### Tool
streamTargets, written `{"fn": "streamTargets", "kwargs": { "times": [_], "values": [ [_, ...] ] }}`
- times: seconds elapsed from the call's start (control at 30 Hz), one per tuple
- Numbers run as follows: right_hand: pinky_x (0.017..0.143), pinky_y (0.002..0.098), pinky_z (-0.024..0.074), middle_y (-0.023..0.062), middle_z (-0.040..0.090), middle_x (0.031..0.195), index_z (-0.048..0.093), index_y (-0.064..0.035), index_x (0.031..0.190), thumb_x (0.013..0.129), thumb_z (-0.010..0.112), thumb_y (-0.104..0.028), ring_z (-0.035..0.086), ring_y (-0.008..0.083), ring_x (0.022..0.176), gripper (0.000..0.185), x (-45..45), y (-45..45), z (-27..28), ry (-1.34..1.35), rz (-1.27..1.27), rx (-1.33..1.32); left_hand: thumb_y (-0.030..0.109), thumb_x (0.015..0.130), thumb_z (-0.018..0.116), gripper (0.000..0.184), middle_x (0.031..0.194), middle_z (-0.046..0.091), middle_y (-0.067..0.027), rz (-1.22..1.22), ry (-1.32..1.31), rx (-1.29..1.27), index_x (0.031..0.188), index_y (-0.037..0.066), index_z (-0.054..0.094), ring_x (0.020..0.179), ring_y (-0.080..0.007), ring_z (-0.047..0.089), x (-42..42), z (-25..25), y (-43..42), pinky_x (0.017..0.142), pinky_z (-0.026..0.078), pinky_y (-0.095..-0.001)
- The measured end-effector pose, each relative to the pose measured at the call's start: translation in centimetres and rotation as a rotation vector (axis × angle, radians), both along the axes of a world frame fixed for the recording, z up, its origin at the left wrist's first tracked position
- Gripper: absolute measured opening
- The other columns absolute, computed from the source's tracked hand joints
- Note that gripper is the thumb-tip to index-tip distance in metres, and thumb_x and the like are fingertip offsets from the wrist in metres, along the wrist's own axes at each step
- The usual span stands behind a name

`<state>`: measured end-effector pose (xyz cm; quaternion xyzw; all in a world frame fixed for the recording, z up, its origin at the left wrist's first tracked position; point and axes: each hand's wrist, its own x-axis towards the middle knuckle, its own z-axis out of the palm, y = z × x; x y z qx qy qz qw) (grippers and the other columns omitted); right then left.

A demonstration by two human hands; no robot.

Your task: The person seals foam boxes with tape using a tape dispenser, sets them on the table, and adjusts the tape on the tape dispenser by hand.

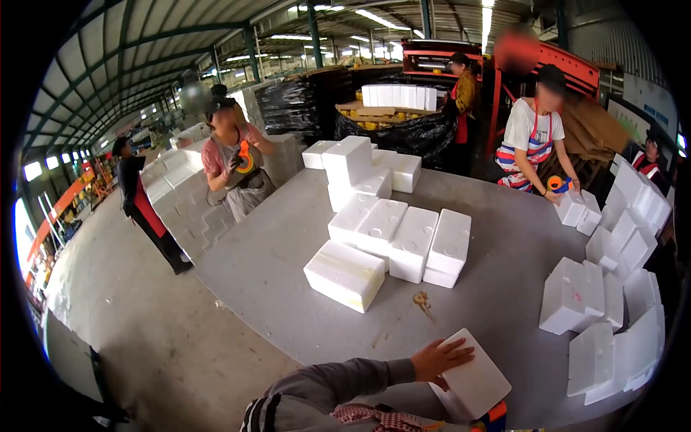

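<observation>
My left hand (440, 361) holds a white foam box (479, 374) near the table's front edge, its fingers spread over the lid and its thumb bent down over the left side. At the bottom edge of the view, a small part of my right hand (477, 427) shows, closed on an orange and blue tape dispenser (497, 415) against the box's near end. Most of that hand is out of view. A closed white foam box (345, 275) and several others stand stacked farther up the grey table (288, 317).
Stacked foam boxes (572, 295) line the table's right side. Across the table, one co-worker (234, 162) holds an orange tape dispenser (245, 156); another (533, 137) handles a small box with a dispenser. A brown smear (422, 302) marks the tabletop. More people stand farther back.
</observation>
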<state>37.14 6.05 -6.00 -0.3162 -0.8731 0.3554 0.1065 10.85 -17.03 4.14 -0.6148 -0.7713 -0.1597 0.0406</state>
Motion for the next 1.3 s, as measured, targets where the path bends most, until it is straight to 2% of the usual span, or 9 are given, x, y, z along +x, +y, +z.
{"fn": "streamTargets", "kwargs": {
  "times": [0.3, 1.13, 1.23, 1.3],
  "values": [
    [0.077, 0.0404, 0.0441, 0.0193, 0.052, 0.103, 0.047, -0.0076, 0.121, 0.074, 0.061, -0.021, 0.052, 0.0321, 0.089, 0.050, -4.0, -1.6, 0.3, 0.064, -0.056, -0.122, 0.050, 0.051, 0.072, 0.105, 0.143, 0.023, -0.0028, 0.011, 0.035, 0.039, 0.137, 0.012, 0.025, 0.132, -0.0247, 0.020, 0.2, -0.3, 0.1, 0.095, 0.032, -0.0382],
    [0.073, 0.0384, 0.0451, 0.0142, 0.053, 0.102, 0.049, -0.0076, 0.116, 0.076, 0.062, -0.026, 0.054, 0.0278, 0.086, 0.046, -5.0, -3.5, -1.4, 0.139, -0.190, -0.313, 0.055, 0.054, 0.067, 0.103, 0.144, 0.022, -0.0018, -0.005, 0.054, 0.053, 0.137, 0.013, 0.025, 0.133, -0.0235, 0.019, -0.4, -0.9, 0.6, 0.093, 0.036, -0.0364],
    [0.072, 0.0382, 0.0452, 0.0136, 0.053, 0.101, 0.049, -0.0076, 0.115, 0.076, 0.062, -0.026, 0.054, 0.0273, 0.086, 0.045, -4.2, -3.4, -1.8, 0.157, -0.210, -0.342, 0.057, 0.053, 0.066, 0.102, 0.143, 0.024, -0.0018, -0.006, 0.067, 0.040, 0.137, 0.013, 0.026, 0.132, -0.0236, 0.022, -1.3, -0.6, 2.0, 0.092, 0.037, -0.0362],
    [0.072, 0.0380, 0.0453, 0.0132, 0.053, 0.101, 0.049, -0.0076, 0.115, 0.077, 0.062, -0.027, 0.054, 0.0270, 0.085, 0.045, -3.4, -3.0, -2.2, 0.168, -0.235, -0.375, 0.060, 0.054, 0.065, 0.101, 0.140, 0.028, -0.0021, -0.012, 0.053, -0.083, 0.136, 0.013, 0.028, 0.129, -0.0241, 0.026, -2.3, 0.1, 3.6, 0.091, 0.039, -0.0351]
  ]
}}
